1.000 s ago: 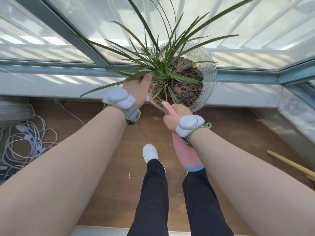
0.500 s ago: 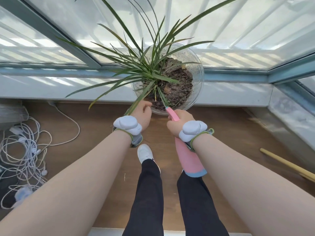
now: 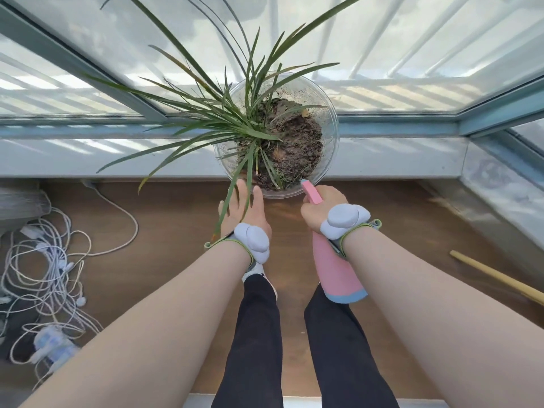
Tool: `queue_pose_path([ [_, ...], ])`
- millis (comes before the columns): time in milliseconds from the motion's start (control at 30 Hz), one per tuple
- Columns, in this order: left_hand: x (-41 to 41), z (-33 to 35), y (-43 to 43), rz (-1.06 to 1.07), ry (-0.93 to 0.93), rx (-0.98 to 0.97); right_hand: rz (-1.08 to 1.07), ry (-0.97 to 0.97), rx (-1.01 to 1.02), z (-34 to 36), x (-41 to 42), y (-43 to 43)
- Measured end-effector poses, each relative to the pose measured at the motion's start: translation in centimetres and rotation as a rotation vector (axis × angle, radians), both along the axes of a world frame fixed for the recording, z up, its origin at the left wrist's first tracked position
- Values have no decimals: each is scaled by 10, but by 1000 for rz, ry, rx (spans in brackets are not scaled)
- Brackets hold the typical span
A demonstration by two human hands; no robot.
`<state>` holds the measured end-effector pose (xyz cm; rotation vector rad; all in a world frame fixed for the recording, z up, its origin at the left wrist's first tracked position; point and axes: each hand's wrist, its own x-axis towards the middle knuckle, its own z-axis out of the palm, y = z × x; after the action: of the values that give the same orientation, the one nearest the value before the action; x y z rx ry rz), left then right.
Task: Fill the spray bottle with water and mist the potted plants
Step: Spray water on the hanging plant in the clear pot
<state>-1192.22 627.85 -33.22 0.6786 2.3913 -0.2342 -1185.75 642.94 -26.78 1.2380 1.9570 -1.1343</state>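
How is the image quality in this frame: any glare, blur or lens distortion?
Head view: strong backlight through the window washes out the glass, with striped shadows on the sill; wide-angle bending curves the frame lines; the wooden stick looks smeared at the right edge; plant and spray bottle stay sharp.

Wrists: pale grey lobed trackers (image 3: pixel 253 240) on green-edged straps (image 3: pixel 357 232); arms: bare, sleeveless
Legs: black trousers (image 3: pixel 256 334); foot: white shoe (image 3: pixel 255 270)

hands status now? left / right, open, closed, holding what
Left hand: open, fingers extended just short of the clear pot, holding nothing; a leaf lies across it.
Right hand: closed around the pink spray bottle, nozzle at the pot rim.
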Motion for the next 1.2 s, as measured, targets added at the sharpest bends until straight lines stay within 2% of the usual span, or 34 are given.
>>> queue_pose_path([
  [167, -2, 0, 1, 13, -74, -36, -55, 36, 48, 0, 2, 8],
  [267, -6, 5, 1, 15, -151, -66, -79, 82, 1, 5, -5, 8],
  [500, -14, 24, 8, 3, -249, -130, 60, 127, -40, 10, -38, 2],
  [633, -16, 27, 10, -16, -258, -149, 103, 141, -5, 8, -47, 2],
  [800, -16, 26, 7, -29, -246, -126, 29, 235, 75, 6, -50, 7],
  [1200, -16, 20, 3, -36, -238, -116, 46, 251, -15, 13, -67, 17],
])
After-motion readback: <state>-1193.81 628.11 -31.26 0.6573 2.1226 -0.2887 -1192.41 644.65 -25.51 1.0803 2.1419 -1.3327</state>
